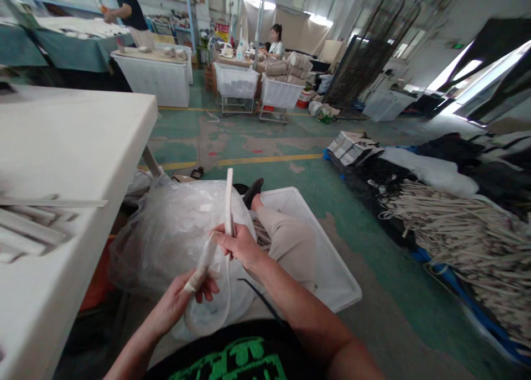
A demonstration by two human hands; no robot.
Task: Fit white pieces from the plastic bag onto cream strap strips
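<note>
A pale flat strip (229, 203) stands upright from my right hand (238, 244), whose fingers are closed round its lower part. A thin whitish cord or band hangs below that hand and curves down over the clear plastic. My left hand (188, 289), lower and to the left, has its thumb pressed on a whitish, partly see-through piece (205, 258) that runs up toward my right fingertips. Some left fingers are hidden behind it. Under both hands lies a large clear plastic bag (166, 230) with pale contents.
At left is a white table (83, 147) with pale strips (33, 225). A white tray (332, 258) surrounds my leg. Bundled strips (468, 219) lie on the floor at right. Two people are at tables farther back, near white wheeled bins (236, 82).
</note>
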